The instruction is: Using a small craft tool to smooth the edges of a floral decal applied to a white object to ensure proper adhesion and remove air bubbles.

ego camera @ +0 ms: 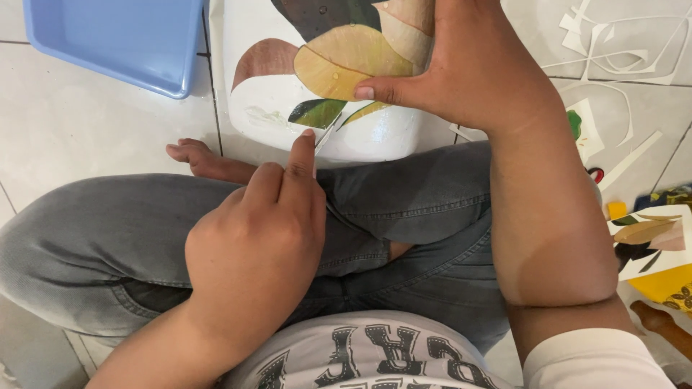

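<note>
White glossy panel (375,137), leaned against crossed legs in grey jeans (108,230) on a tiled floor. Already covered across its upper middle with leaf-shaped pieces (353,61) in yellow, tan, brown and dark green, overlapped and lying flat. Held down by the right hand (468,68), spread open, palm on the pieces, thumb stretched along the yellow one's lower edge, nothing gripped. Worked at the lower edge by the left hand (252,245), curled shut except for the straight index finger, apparently pinching a thin sliver (324,137) of a tool beside a small green piece (317,112); kind of tool too small to tell. Left bare and white along the bottom and left side, with a faint smear (267,115) there. Judged partway done. Flanked by a blue tray (115,39) and white scraps (613,43).
</note>
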